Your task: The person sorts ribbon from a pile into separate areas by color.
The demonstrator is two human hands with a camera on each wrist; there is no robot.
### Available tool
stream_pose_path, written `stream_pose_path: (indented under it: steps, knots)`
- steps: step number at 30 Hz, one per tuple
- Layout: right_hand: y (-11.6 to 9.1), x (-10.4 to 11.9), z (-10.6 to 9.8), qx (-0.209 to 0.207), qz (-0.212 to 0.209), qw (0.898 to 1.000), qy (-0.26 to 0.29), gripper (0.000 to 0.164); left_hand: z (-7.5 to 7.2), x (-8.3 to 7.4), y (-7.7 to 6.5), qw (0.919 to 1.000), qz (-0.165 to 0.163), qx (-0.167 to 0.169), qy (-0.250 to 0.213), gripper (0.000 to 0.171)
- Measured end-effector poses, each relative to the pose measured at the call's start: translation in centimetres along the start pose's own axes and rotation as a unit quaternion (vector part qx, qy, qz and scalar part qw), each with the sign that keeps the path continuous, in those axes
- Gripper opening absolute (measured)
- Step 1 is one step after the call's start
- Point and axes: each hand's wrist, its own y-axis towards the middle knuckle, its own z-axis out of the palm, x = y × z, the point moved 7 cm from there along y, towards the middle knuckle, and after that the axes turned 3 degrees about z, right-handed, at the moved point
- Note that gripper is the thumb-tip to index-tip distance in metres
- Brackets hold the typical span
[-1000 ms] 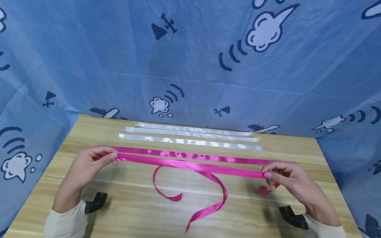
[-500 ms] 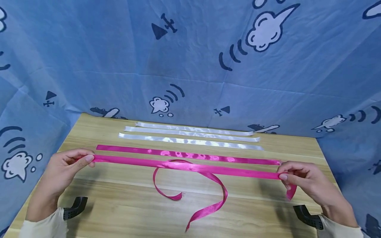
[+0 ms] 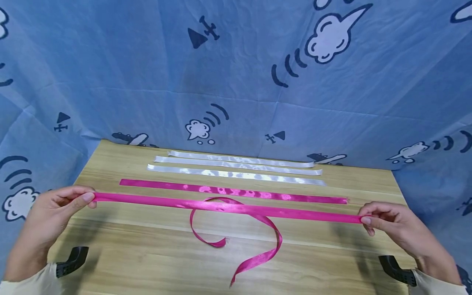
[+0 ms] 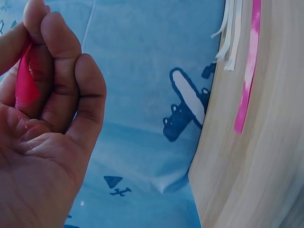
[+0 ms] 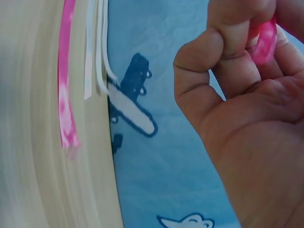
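A pink satin ribbon [image 3: 155,200] is stretched straight across the head view, raised over the table. My left hand [image 3: 60,209] pinches its left end between thumb and fingers; in the left wrist view a short frayed tail [image 4: 27,85] of it lies against the palm. At the other end my right hand [image 3: 392,221] pinches the ribbon, and a bit of pink [image 5: 265,42] shows inside the curled fingers in the right wrist view. Just behind lies a flat pink ribbon [image 3: 177,187]. A curled pink ribbon [image 3: 258,260] loops on the table below the held one.
Three white ribbons [image 3: 236,175] lie side by side near the back of the wooden table [image 3: 147,262]. A blue patterned cloth [image 3: 236,73] hangs behind and along both sides. Black curved mounts [image 3: 73,262] stick out at both wrists.
Both hands have moved apart, the left one farther left and the right one farther right. The ribbon between them spans a longer stretch, and the tail hanging by the right hand no longer shows in the head view.
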Motion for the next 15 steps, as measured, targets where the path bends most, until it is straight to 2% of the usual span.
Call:
stream_pose_path:
  steps: [4, 9, 12, 15]
  knots:
    - [-0.6, -0.4, -0.6, -0.012, 0.007, 1.000, -0.019, 0.024, -0.2, 0.4, -0.1, 1.0000, 0.001, -0.005, -0.003, 0.014]
    - [-1.1, -0.7, -1.1, -0.016, 0.014, 0.999, -0.030, 0.023, 0.0, 0.7, 0.0, 0.9999, -0.009, 0.006, 0.003, 0.014]
    - [-1.1, -1.2, -1.5, -0.038, 0.037, 0.996, -0.069, 0.020, 0.2, 0.9, 0.3, 0.9996, -0.023, 0.011, 0.008, 0.016]
    - [-0.9, -1.7, -1.9, -0.071, 0.074, 0.989, -0.110, 0.018, 0.5, 1.2, 0.6, 0.9993, -0.035, 0.013, 0.002, 0.014]
